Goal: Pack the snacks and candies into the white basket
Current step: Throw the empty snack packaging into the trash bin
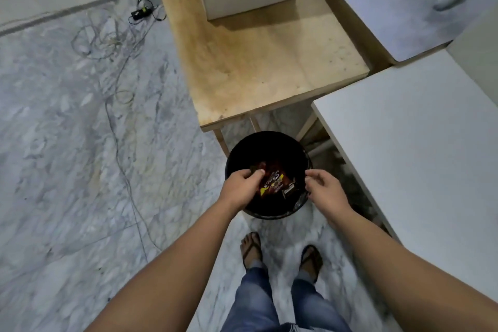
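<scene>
A veined grey marble floor [67, 143] carries a square plywood table [264, 62] and a smooth white table [417, 156]. Between them stands a round black bucket [269, 143] holding glossy snack wrappers. The left hand [242, 186] reaches in, fingers curled around a red-and-yellow snack packet [272, 183]. The right hand [324, 188] hovers at the rim, fingers loosely bent, thumb near fingertips; whether it pinches anything is unclear. A small dark candy bar [289, 190] lies beside the packet.

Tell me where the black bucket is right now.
In the head view, the black bucket stands on the marble floor, lower centre, just before the wooden table, with both hands over its rim.
</scene>
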